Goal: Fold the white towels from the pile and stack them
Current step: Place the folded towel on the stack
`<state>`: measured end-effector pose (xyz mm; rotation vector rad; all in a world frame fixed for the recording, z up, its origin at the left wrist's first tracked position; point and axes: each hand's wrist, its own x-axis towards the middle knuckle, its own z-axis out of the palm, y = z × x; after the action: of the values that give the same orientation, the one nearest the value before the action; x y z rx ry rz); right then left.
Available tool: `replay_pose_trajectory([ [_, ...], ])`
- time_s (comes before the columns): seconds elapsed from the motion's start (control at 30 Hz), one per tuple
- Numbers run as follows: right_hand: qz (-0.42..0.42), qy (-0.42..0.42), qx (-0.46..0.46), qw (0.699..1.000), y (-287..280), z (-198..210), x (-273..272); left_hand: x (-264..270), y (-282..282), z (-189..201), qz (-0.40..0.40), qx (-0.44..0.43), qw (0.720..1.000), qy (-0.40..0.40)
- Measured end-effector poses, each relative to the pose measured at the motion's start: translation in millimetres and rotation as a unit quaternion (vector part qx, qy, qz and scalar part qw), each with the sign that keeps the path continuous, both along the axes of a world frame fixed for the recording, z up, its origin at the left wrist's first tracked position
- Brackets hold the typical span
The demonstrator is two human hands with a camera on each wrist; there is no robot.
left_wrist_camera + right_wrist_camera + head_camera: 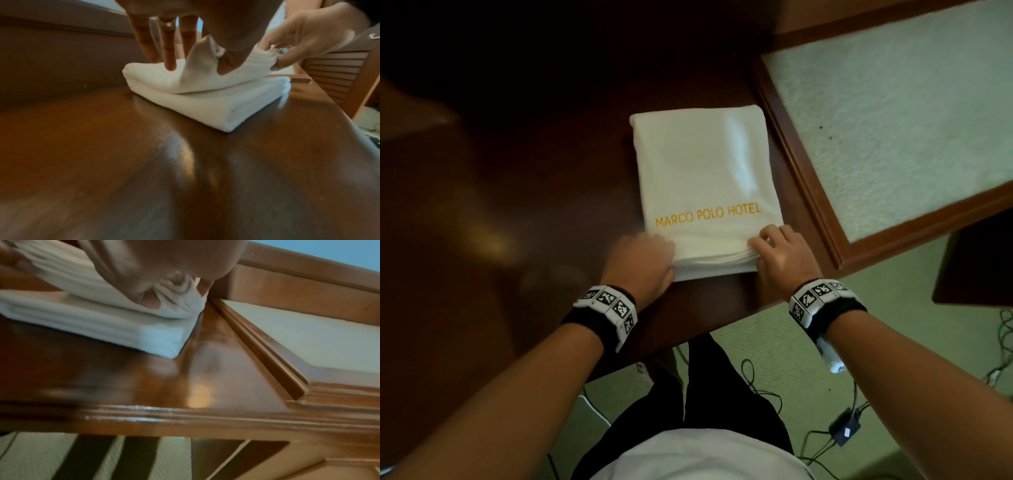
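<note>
A folded white towel (pixel 705 164) lettered MARCO POLO HOTEL in gold lies on the dark wooden table (pixel 517 205), topping a folded towel stack. My left hand (pixel 643 260) pinches its near left corner, and my right hand (pixel 780 253) pinches the near right corner. In the left wrist view the top towel (pixel 185 79) is raised at its near edge above the lower folded towel (pixel 205 110). There my left hand (pixel 197 68) has fingers on top and the thumb below. The right wrist view has my right hand (pixel 164 264) gripping bunched cloth (pixel 180 296) over the lower towel (pixel 92 324).
A wood-framed pale panel (pixel 893 120) adjoins the table just right of the towels. The table's near edge (pixel 185 418) runs close below my wrists. Cables and a black adapter (pixel 844 428) lie on the green carpet. A slatted wooden piece (pixel 333 73) stands beyond my right hand.
</note>
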<state>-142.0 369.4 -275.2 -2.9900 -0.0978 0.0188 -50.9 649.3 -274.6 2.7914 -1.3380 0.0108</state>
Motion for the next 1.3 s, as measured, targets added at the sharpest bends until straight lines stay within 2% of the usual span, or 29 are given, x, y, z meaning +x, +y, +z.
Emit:
replay_pose_trajectory([
  [0.1, 0.016, -0.027, -0.001, 0.999, 6.7, 9.0, -4.9, 1.2, 12.2, 4.6, 0.015, -0.019, 1.0, -0.015],
  [0.2, 0.041, 0.025, -0.017, 0.999, 10.6, 4.3, -18.9, -10.4, 26.3, -4.1, 0.019, 0.035, 0.999, 0.01],
  [0.3, 0.004, 0.052, 0.021, 0.998, 8.0, -0.7, -23.6, -15.3, 27.2, -3.0, 0.031, 0.03, 0.999, 0.029],
  [0.4, -0.021, 0.051, 0.035, 0.998, 7.7, -2.0, -24.3, -12.7, 21.2, -3.4, 0.005, 0.015, 1.0, 0.016],
  [0.47, -0.03, 0.036, 0.037, 0.998, 9.6, -0.7, -20.9, -8.4, 18.6, -3.0, -0.009, 0.008, 1.0, -0.001],
  [0.63, -0.027, -0.049, 0.053, 0.997, 14.8, 8.4, -18.4, -8.9, 27.2, 4.6, 0.039, -0.059, 0.997, -0.014],
  [0.73, 0.004, -0.009, 0.018, 1.0, 11.6, -4.1, -32.8, -20.8, 35.0, -5.5, 0.032, -0.015, 0.999, 0.022],
  [0.83, -0.008, 0.039, 0.049, 0.998, 8.1, -9.9, -38.5, -20.5, 32.8, -6.4, 0.049, 0.025, 0.996, 0.063],
  [0.93, -0.026, 0.054, 0.088, 0.994, 10.7, -8.7, -37.4, -19.4, 28.1, -5.7, 0.047, 0.023, 0.996, 0.067],
  [1.07, -0.067, -0.006, 0.106, 0.992, 14.6, -4.6, -34.7, -25.0, 24.3, -5.3, 0.042, -0.015, 0.998, 0.033],
  [1.13, -0.064, -0.024, 0.098, 0.993, 15.6, -7.4, -40.4, -34.0, 26.6, -9.5, 0.032, -0.027, 0.999, 0.02],
  [1.3, -0.027, 0.018, 0.032, 0.999, 12.5, -10.0, -52.0, -41.4, 34.3, -18.7, 0.022, 0.006, 0.998, 0.051],
])
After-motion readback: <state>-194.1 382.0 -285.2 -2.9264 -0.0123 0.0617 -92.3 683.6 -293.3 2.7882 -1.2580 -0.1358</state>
